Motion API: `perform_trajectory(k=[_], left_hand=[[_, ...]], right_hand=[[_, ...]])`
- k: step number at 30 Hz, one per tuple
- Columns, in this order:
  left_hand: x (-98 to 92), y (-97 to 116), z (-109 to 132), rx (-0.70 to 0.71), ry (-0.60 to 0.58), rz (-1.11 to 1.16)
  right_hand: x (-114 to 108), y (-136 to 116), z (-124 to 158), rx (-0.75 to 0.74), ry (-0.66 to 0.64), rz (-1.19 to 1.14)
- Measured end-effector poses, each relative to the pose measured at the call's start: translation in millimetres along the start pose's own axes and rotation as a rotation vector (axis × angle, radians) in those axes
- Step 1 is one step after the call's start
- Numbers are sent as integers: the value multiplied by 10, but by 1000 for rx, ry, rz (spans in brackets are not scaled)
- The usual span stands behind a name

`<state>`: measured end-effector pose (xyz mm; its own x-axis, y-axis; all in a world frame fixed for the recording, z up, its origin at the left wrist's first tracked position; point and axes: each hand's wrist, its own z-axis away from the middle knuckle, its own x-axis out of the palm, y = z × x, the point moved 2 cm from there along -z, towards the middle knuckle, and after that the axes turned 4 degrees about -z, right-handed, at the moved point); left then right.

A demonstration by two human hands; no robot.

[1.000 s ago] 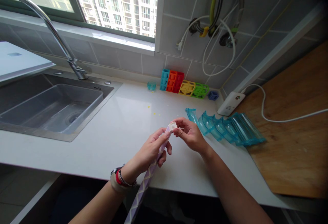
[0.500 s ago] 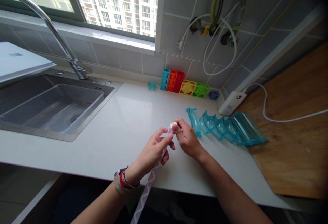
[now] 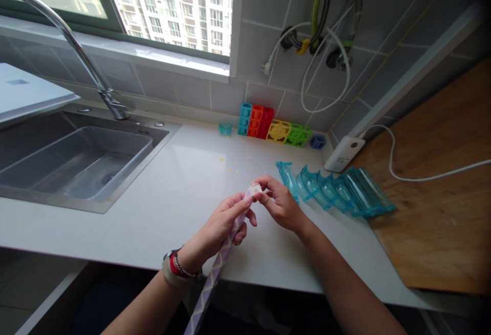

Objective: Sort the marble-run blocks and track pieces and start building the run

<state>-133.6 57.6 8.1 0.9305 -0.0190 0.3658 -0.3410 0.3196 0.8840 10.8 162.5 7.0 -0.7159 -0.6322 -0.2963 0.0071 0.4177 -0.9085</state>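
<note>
A long, narrow lavender strip (image 3: 217,271) with pale zigzag lines runs from below the counter edge up between my hands. My left hand (image 3: 226,220) is closed around its upper part, thumb on top and fingers underneath. At the upper tip is a whitish, crumpled-looking end (image 3: 255,189). My right hand (image 3: 282,204) pinches this end between thumb and fingertips. Whether the strip is flat or a hollow tube, I cannot tell. Just beyond my right hand lie translucent teal curved track pieces (image 3: 312,184), apart from the strip.
Coloured plastic blocks (image 3: 263,121) line the wall, with a small teal piece (image 3: 225,129) beside them. A white power bank (image 3: 344,154) with a cable leans near the wooden board (image 3: 441,222). At left is the sink (image 3: 111,204) with its faucet (image 3: 76,43).
The strip's whitish end has turned and shows a broader, flatter face between my right fingers. Both hands shift slightly left in the view, as does the whole scene.
</note>
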Motion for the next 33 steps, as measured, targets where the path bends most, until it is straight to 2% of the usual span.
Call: perform_trajectory(k=[5, 11, 18, 23, 29, 33], left_hand=[[30, -14, -1, 2, 70, -61], [80, -10, 21, -8, 44, -31], [47, -29, 6, 11, -50, 23], [74, 7, 37, 29, -142, 86], [81, -6, 38, 30, -216, 142], [49, -40, 7, 55, -130, 60]], right_hand=[[9, 44, 14, 68, 56, -82], [37, -31, 16, 89, 162, -226], [62, -50, -13, 126, 124, -415], [108, 4, -4, 241, 108, -667], [142, 11, 2, 438, -69, -946], [114, 37, -21, 460, 95, -950]])
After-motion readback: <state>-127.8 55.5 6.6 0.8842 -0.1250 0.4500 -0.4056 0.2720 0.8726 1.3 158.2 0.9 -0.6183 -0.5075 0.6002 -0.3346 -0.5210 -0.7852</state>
